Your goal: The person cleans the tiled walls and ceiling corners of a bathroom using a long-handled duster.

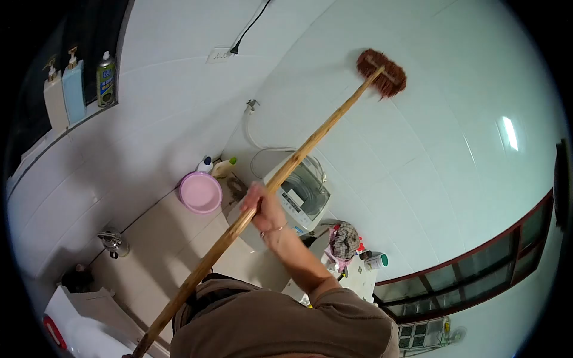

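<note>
long mop raised to a tiled wall

the mop [310, 142] slants from the lower left of the frame to the upper right. its pole [218, 250] is yellowish, knotty wood; its head [394, 80], at the upper right, is a shaggy, reddish-brown oblong at the tiled wall [477, 131]. how firmly it presses there i cannot tell.

the wall spreads pale and smooth to the right of the head, reaching down to the window [477, 265] at lower right; on the left it meets a side wall [173, 113]. mid-frame, the pole crosses in front of the washer [316, 200], with a pink basin [201, 194] to its left on the floor [161, 238].

the right grip [261, 206], slightly blurred, is clamped round the pole near the middle. a sliver of the left grip [126, 356] shows at the bottom edge; how it is closed i cannot tell.
</note>
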The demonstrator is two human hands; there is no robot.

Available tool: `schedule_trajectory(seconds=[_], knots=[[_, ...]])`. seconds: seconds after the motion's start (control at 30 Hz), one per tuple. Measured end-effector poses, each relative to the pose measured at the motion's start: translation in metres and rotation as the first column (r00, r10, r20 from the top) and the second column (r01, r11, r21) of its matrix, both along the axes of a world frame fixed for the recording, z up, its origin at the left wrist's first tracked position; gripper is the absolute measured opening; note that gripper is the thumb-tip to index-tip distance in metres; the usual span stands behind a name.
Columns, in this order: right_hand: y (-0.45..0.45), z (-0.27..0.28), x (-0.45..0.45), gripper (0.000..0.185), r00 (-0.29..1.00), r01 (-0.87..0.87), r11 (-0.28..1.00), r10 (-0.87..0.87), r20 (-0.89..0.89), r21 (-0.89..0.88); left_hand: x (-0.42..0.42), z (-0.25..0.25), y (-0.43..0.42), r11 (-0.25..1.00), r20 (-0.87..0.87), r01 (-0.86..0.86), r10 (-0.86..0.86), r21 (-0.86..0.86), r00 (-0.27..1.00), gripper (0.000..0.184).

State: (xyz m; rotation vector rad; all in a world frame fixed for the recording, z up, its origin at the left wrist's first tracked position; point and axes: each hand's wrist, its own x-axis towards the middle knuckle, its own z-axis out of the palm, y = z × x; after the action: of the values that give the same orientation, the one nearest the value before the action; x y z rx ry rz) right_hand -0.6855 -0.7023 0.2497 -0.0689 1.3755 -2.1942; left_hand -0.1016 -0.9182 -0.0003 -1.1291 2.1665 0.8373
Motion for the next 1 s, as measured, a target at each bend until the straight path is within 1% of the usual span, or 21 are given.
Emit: schedule_trajectory(seconds=[0.03, 0.07, 0.17, 0.2, 0.23, 0.3, 0.37, 0.4, 0.43, 0.5, 0.57, 0.6, 0.63, 0.67, 0.77, 0.8, 0.87, 0.9, 0.93, 0.97, 1.0], knots=[[0.002, 0.015, -0.016, 0.021, 0.999, -0.009, 1.000, 0.009, -0.037, -0.005, -0.035, 0.024, -0.002, 0.986, -0.016, -0.098, 0.101, 0.138, 0.995, 0.030], [0.003, 0.031, -0.030, 0.023, 0.998, 0.001, 1.000, -0.002, -0.056, -0.016, -0.050, 0.017, -0.002, 0.986, -0.022, -0.096, 0.100, 0.139, 0.995, 0.030], [0.003, 0.088, -0.075, 0.027, 0.997, 0.029, 0.999, -0.030, -0.076, -0.015, -0.110, -0.028, 0.017, 0.968, -0.362, -0.247, 0.213, -0.051, 0.908, 0.017], [0.001, 0.108, -0.086, 0.025, 0.986, 0.053, 0.999, -0.051, -0.159, 0.007, -0.136, -0.016, 0.020, 0.964, -0.362, -0.264, 0.230, -0.044, 0.903, 0.017], [-0.001, 0.126, -0.098, 0.024, 0.968, 0.078, 0.997, -0.070, -0.241, 0.027, -0.170, 0.008, 0.025, 0.959, -0.363, -0.281, 0.249, -0.036, 0.898, 0.018], [-0.001, 0.156, -0.134, 0.018, 0.902, 0.130, 0.991, -0.116, -0.417, 0.005, -0.230, 0.057, 0.037, 0.964, -0.477, -0.261, 0.205, -0.054, 0.855, 0.022], [-0.006, 0.187, -0.148, 0.014, 0.825, 0.156, 0.985, -0.167, -0.540, -0.066, -0.278, 0.072, 0.042, 0.984, -0.560, -0.174, 0.117, -0.048, 0.820, 0.025], [-0.009, 0.200, -0.147, 0.013, 0.806, 0.199, 0.979, -0.188, -0.561, -0.042, -0.302, 0.089, 0.047, 0.986, -0.570, -0.167, 0.126, -0.021, 0.812, 0.025], [-0.012, 0.208, -0.147, 0.013, 0.804, 0.195, 0.980, -0.182, -0.567, -0.038, -0.328, 0.118, 0.054, 0.987, -0.579, -0.160, 0.135, 0.007, 0.804, 0.024], [-0.018, 0.221, -0.150, 0.012, 0.809, 0.161, 0.986, -0.112, -0.577, 0.033, -0.371, 0.139, 0.064, 0.992, -0.757, -0.119, 0.050, -0.037, 0.652, 0.025], [-0.024, 0.236, -0.152, 0.013, 0.802, 0.118, 0.992, -0.074, -0.592, 0.035, -0.406, 0.172, 0.069, 0.997, -0.772, -0.067, 0.061, 0.023, 0.633, 0.028], [-0.027, 0.248, -0.148, 0.012, 0.791, 0.144, 0.990, -0.123, -0.599, -0.013, -0.417, 0.193, 0.070, 0.997, -0.774, -0.069, 0.065, 0.028, 0.630, 0.028], [-0.028, 0.258, -0.148, 0.011, 0.778, 0.170, 0.983, -0.173, -0.604, -0.063, -0.424, 0.217, 0.071, 0.996, -0.788, 0.015, 0.058, 0.085, 0.613, 0.029], [-0.025, 0.268, -0.154, 0.009, 0.766, 0.155, 0.984, -0.179, -0.617, -0.092, -0.425, 0.229, 0.072, 0.985, -0.802, 0.103, 0.050, 0.138, 0.595, 0.031], [-0.016, 0.273, -0.164, 0.008, 0.748, 0.161, 0.986, -0.152, -0.646, -0.045, -0.418, 0.226, 0.075, 0.976, -0.807, 0.151, 0.041, 0.160, 0.589, 0.032], [-0.016, 0.261, -0.166, 0.008, 0.730, 0.175, 0.984, -0.145, -0.668, -0.022, -0.412, 0.207, 0.074, 0.976, -0.808, 0.151, 0.040, 0.158, 0.587, 0.032], [-0.015, 0.229, -0.160, 0.007, 0.791, 0.080, 0.996, -0.038, -0.611, 0.041, -0.389, 0.148, 0.071, 0.985, -0.796, 0.064, 0.088, 0.158, 0.598, 0.030], [-0.015, 0.207, -0.157, 0.007, 0.797, 0.026, 0.996, 0.029, -0.603, 0.082, -0.368, 0.149, 0.066, 0.982, -0.757, 0.017, 0.132, 0.186, 0.640, 0.029], [-0.016, 0.187, -0.146, 0.003, 0.811, -0.031, 0.992, 0.097, -0.577, 0.124, -0.346, 0.148, 0.062, 0.977, -0.713, -0.032, 0.177, 0.212, 0.678, 0.028], [-0.018, 0.168, -0.126, 0.009, 0.841, -0.060, 0.990, 0.118, -0.527, 0.126, -0.320, 0.113, 0.057, 0.987, -0.701, -0.062, 0.147, 0.146, 0.698, 0.027], [-0.019, 0.146, -0.112, 0.016, 0.866, -0.087, 0.988, 0.138, -0.481, 0.126, -0.297, 0.097, 0.056, 0.993, -0.685, -0.089, 0.117, 0.077, 0.719, 0.026]])
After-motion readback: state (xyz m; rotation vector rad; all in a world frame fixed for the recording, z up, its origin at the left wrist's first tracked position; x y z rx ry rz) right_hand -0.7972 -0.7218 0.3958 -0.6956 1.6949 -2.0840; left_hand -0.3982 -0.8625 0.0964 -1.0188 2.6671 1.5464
